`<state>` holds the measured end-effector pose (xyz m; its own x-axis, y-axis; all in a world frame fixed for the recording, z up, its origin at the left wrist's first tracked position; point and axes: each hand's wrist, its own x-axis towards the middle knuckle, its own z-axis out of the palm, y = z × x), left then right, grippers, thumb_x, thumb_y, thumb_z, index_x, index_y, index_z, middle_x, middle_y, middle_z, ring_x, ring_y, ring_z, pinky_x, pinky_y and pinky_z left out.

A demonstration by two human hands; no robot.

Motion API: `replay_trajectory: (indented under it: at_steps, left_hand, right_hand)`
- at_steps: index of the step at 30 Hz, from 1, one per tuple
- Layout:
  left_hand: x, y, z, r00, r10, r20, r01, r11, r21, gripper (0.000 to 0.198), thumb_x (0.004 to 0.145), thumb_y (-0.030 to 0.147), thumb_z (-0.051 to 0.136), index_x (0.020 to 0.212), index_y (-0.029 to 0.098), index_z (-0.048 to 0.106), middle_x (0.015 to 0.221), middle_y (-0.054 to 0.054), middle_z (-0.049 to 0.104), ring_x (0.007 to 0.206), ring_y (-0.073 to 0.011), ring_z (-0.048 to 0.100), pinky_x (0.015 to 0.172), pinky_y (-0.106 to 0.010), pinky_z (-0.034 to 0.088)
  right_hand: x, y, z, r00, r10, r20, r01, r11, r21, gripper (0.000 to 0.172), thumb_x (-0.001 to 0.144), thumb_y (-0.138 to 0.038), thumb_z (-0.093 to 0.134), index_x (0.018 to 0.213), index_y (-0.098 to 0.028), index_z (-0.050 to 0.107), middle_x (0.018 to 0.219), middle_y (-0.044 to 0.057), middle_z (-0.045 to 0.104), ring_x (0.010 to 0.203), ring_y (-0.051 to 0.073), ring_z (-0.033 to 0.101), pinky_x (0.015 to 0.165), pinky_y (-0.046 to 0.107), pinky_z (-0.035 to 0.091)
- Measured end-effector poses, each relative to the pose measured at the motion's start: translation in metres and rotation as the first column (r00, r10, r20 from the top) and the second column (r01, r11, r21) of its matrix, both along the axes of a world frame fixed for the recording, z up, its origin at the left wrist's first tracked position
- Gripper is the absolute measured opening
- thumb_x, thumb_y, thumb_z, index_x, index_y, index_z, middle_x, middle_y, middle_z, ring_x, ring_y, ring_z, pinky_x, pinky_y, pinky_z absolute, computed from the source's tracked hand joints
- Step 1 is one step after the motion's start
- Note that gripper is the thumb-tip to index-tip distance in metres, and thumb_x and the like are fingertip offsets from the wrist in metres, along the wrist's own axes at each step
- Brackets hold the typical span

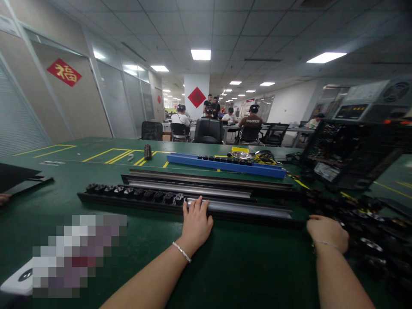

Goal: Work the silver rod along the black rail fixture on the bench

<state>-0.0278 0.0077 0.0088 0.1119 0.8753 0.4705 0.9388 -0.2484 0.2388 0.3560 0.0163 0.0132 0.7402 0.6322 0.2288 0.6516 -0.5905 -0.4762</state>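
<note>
My left hand (197, 221) lies with fingers stretched over the near edge of a long black channel (251, 211) with a shiny metal inner face. Just left of the fingertips, a row of small black star-shaped parts (138, 194) sits in the channel. My right hand (328, 234) is closed beyond the channel's right end, beside a heap of similar black parts (373, 244). What its fingers hold, if anything, is hidden. Behind the near channel lie more long rails (199, 187), parallel to it.
A blue channel (225, 166) with black parts lies farther back, near a metal bowl (241, 155). A dark open computer case (347, 150) stands at right. On the left are a partly blurred-out object (16, 274) and another person's hand (4, 198). People sit beyond the table.
</note>
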Motion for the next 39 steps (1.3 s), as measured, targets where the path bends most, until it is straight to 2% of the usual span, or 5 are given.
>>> replay_trajectory:
  at_steps: [6,16,21,25,39]
  left_hand:
    - [-0.005,0.005,0.007,0.994,0.06,0.087,-0.066,0.996,0.068,0.04,0.079,0.027,0.048,0.118,0.02,0.052,0.132,-0.007,0.048,0.127,-0.024,0.033,0.106,-0.042,0.026]
    - [-0.015,0.014,0.006,0.963,0.237,0.13,-0.246,0.968,0.055,0.04,0.079,0.029,0.047,0.117,0.019,0.053,0.139,-0.011,0.038,0.133,-0.0282,0.022,0.107,-0.051,0.02]
    - [-0.016,0.016,0.004,0.957,0.251,0.146,-0.262,0.963,0.065,0.041,0.078,0.028,0.047,0.117,0.017,0.053,0.142,-0.011,0.034,0.134,-0.0299,0.018,0.107,-0.051,0.02]
    - [-0.016,0.018,0.004,0.943,0.287,0.166,-0.298,0.954,0.041,0.042,0.078,0.028,0.048,0.117,0.017,0.052,0.142,-0.012,0.034,0.134,-0.0297,0.019,0.106,-0.051,0.021]
    - [-0.019,0.017,0.008,0.949,0.247,0.196,-0.263,0.963,0.059,0.03,0.076,0.025,0.048,0.103,0.021,0.06,0.132,-0.007,0.046,0.127,-0.0269,0.031,0.102,-0.044,0.03]
  right_hand:
    - [-0.006,-0.003,0.007,0.992,-0.093,-0.087,0.09,0.995,-0.029,0.035,0.056,-0.027,0.051,0.086,-0.028,0.07,0.111,0.013,0.059,0.1,0.037,0.053,0.065,0.044,0.046]
    - [-0.008,-0.004,0.011,0.992,-0.127,-0.007,0.127,0.992,-0.026,0.035,0.058,-0.025,0.051,0.088,-0.027,0.07,0.11,0.014,0.06,0.103,0.037,0.051,0.073,0.05,0.044]
    - [-0.039,0.003,0.017,0.969,0.121,0.217,-0.154,0.978,0.144,0.037,0.073,-0.024,0.036,0.09,-0.016,0.068,0.106,0.01,0.064,0.102,0.025,0.055,0.09,0.038,0.041]
    - [-0.064,0.013,0.013,0.865,0.333,0.376,-0.387,0.919,0.076,0.039,0.077,-0.025,0.033,0.094,-0.013,0.067,0.109,0.01,0.063,0.105,0.021,0.053,0.098,0.032,0.035]
    - [-0.072,0.014,0.013,0.869,0.43,0.246,-0.409,0.903,-0.131,0.041,0.079,-0.033,0.033,0.103,-0.023,0.065,0.114,0.005,0.062,0.109,0.024,0.051,0.091,0.039,0.04]
